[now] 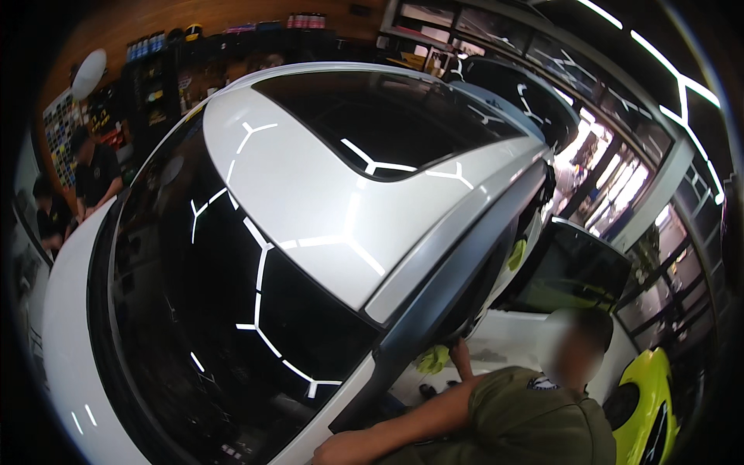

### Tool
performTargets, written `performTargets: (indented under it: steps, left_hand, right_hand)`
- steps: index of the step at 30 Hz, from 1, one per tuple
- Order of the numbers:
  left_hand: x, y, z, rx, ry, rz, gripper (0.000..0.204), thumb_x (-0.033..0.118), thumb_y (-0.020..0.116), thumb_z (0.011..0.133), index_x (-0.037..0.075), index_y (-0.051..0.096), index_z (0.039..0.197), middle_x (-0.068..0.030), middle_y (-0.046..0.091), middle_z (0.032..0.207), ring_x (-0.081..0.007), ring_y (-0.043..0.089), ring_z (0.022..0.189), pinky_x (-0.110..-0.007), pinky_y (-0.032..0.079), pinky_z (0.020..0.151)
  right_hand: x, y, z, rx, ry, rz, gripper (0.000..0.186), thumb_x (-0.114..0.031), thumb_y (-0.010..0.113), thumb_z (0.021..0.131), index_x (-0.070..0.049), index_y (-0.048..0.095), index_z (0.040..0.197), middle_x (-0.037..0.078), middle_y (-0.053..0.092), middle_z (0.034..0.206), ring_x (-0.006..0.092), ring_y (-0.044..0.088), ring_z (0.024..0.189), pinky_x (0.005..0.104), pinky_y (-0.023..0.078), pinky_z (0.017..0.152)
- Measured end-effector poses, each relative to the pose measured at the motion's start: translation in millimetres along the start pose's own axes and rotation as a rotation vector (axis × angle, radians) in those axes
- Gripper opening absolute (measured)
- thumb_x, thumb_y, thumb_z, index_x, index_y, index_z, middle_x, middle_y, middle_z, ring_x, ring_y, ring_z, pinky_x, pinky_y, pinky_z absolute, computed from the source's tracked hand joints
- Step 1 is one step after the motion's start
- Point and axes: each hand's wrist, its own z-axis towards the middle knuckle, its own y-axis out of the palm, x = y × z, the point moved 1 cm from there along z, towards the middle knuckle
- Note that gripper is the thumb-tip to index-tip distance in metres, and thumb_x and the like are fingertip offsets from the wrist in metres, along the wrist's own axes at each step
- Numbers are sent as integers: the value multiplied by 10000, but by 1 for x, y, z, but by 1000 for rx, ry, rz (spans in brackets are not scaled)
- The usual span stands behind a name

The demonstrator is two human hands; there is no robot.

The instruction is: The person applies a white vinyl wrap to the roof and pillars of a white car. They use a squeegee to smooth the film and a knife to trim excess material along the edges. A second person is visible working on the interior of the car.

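Neither of my hands shows in the head view. Before me stands a white car (pixel 310 186) with a dark windshield (pixel 178 325) and a black glass roof panel (pixel 349 116). At the lower right a co-worker in an olive shirt (pixel 535 418) leans at the open side of the car. One of that person's arms (pixel 418 422) stretches along the windshield's lower corner. Their other hand (pixel 459 346) is raised beside a yellow-green cloth (pixel 434 359) in the door opening; whether it grips the cloth I cannot tell.
An open car door (pixel 573 267) stands out on the right, near a bright yellow-green panel (pixel 647 403). Two people (pixel 97 170) are by the hood at the far left. Behind the car are another vehicle (pixel 519 93) and shelves with bottles (pixel 147 46).
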Motion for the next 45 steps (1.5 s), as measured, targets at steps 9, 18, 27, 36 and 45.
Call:
performTargets:
  steps: [9,18,27,36,45]
  left_hand:
    - [5,-22,42,64,163,82,439,319,475,1001,-36,541,1251,-276,605,1190,-394,607,1088,-478,494,888]
    - [-1,-49,62,65,171,188,454,312,481,998,-44,525,1277,-283,587,1229,-405,593,1122,-478,487,916]
    - [-36,-104,97,43,292,298,471,305,486,996,-51,509,1303,-290,569,1269,-416,579,1156,-477,480,944]
    - [261,-74,142,211,1167,-169,159,89,540,950,-15,462,859,-129,437,742,-249,460,636,-354,376,585]
    - [301,-56,123,291,1386,-233,157,24,604,894,14,475,806,-136,444,713,-291,473,590,-376,393,546]
  right_hand:
    - [0,3,-31,364,-117,135,248,-214,547,894,19,590,822,239,601,812,423,594,815,494,477,716]
    - [16,2,-47,455,-315,256,339,-242,479,983,26,556,791,241,549,747,442,548,737,497,452,691]
    - [2,18,-51,616,-66,524,302,-223,494,983,25,560,824,234,566,765,432,571,768,496,461,709]
    - [-32,15,-69,827,109,550,267,-194,491,996,17,515,834,223,536,753,421,565,760,487,454,704]
    - [-46,24,-69,970,146,460,279,-219,481,1004,16,539,865,218,549,792,414,562,801,462,458,726]
